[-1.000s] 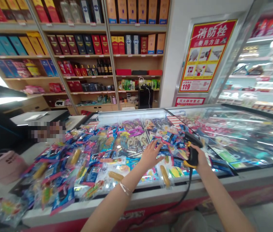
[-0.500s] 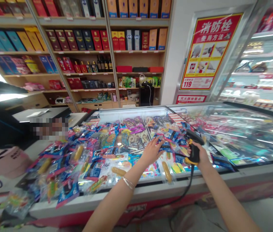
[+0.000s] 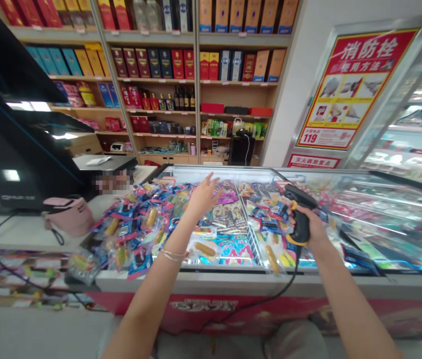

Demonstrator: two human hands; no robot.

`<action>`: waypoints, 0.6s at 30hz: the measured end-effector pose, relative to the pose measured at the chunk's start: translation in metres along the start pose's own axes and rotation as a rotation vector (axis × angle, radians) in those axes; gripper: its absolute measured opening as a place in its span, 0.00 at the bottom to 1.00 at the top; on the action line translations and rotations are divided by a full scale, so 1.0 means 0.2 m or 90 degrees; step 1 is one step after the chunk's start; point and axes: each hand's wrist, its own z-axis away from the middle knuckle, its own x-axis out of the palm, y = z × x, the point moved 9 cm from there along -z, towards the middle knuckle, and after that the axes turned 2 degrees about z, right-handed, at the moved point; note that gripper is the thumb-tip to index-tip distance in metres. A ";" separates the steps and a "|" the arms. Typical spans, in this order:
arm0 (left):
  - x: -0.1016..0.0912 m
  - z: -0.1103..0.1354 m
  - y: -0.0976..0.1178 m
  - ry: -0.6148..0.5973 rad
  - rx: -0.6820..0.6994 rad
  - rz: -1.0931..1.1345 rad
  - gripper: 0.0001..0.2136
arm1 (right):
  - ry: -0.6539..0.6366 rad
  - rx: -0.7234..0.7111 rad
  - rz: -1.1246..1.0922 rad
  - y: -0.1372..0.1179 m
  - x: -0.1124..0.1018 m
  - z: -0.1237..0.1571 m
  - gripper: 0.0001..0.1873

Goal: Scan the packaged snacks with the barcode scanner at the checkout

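Observation:
In my right hand is a black and yellow barcode scanner, its black cable hanging down in front of the freezer. My left hand is stretched out over the middle of the chest freezer, fingers apart and holding nothing. Beneath it lie packaged ice creams. To its left, blue and clear packets are heaped on the freezer glass. A clear packet with a tan stick-shaped item lies below the scanner, and a similar packet lies nearer my left forearm.
A dark checkout terminal and a pink pouch stand on the counter at left. Shelves of boxed bottles line the back wall. A red fire hydrant sign hangs at the right.
My left hand has moved away from the packets near the scanner, leftward and farther out. The view has turned left, showing more of the terminal. The scanner stays in my right hand.

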 end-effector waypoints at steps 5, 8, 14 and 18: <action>-0.15 0.07 -0.43 -0.044 -0.094 -0.035 0.20 | -0.097 0.015 0.017 0.09 0.45 -0.06 0.09; -0.11 0.14 -0.63 -0.130 -0.157 0.037 0.18 | -0.131 0.030 0.025 0.23 0.68 -0.10 0.09; 0.08 0.33 -0.82 -0.319 -0.290 0.173 0.20 | -0.194 0.081 0.062 0.56 1.00 -0.12 0.10; 0.13 0.40 -0.85 -0.362 -0.291 0.112 0.29 | -0.201 0.101 0.080 0.73 1.04 -0.13 0.12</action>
